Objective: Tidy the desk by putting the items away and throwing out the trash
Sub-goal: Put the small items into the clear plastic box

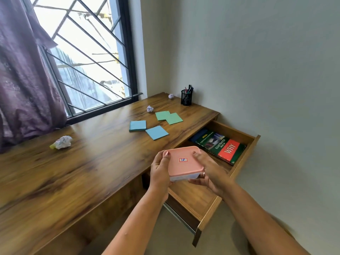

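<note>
Big wooden tabletop (82, 172) fills the left of the view, running under the window (88, 52). A purple curtain (24, 80) hangs at its left end. At the right end the drawer (244, 153) stands pulled well out. A book (220, 147) with a red and green cover lies flat in its far half, on top of at least one more, and the near half shows bare wood.

Now the box (184, 162): pink lid, pale body, up in the air between both hands. In this view it sits over the drawer's near half, right at the tabletop's front edge. The left hand (159, 170) grips its left side, thumb curled onto the lid. The right hand (209, 173) grips the right side, fingertips on the lid's far corner and the rest cupped beneath, with a ring (203, 174) on one finger.

Out on the tabletop, two blue pads (138, 125) lie side by side, close at one corner. Just behind them, two green pads (173, 118) overlap. A black mesh pen cup (186, 97) stands upright in the far corner by the wall, pens sticking out.

There are three crumpled papers. The big ball (62, 142) lies alone near the curtain, the mid ball (150, 108) is just behind the green pads, and the small ball (171, 96) is just left of the pen cup. Tiniest of all is a red-bordered label (183, 159) in the middle of the lid, with a blue mark on it.
</note>
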Demonstrator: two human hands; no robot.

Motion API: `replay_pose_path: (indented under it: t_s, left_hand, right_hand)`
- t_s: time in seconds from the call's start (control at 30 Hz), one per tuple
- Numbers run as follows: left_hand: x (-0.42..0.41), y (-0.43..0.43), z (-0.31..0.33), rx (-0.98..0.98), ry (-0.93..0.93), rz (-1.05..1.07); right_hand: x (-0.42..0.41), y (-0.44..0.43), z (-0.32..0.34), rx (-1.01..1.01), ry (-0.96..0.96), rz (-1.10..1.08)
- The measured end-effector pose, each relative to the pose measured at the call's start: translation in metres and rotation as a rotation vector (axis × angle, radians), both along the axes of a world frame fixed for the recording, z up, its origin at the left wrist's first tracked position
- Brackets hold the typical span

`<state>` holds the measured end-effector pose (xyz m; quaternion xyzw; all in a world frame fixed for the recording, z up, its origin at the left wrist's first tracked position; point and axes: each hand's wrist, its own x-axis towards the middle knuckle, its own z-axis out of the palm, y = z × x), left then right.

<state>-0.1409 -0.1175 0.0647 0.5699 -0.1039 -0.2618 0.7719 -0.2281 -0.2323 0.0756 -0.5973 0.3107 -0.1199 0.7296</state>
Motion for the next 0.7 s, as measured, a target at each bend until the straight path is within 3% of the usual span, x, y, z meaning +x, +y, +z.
replay_pose_path:
  t_s: [0.33, 0.5, 0.7]
  left_hand:
    - [-0.024, -0.065, -0.015, 0.097, 0.135, 0.117]
    - [-0.047, -0.108, -0.038, 0.089, 0.213, 0.327]
    - [-0.057, -0.126, -0.077, 0.362, 0.278, 0.418]
  right_hand:
    - [-0.004, -0.078, -0.017, 0.163, 0.11, 0.169]
    - [0.006, -0.123, -0.043, 0.083, 0.144, 0.236]
    - [0.017, -0.156, -0.084, -0.124, 0.247, 0.407]
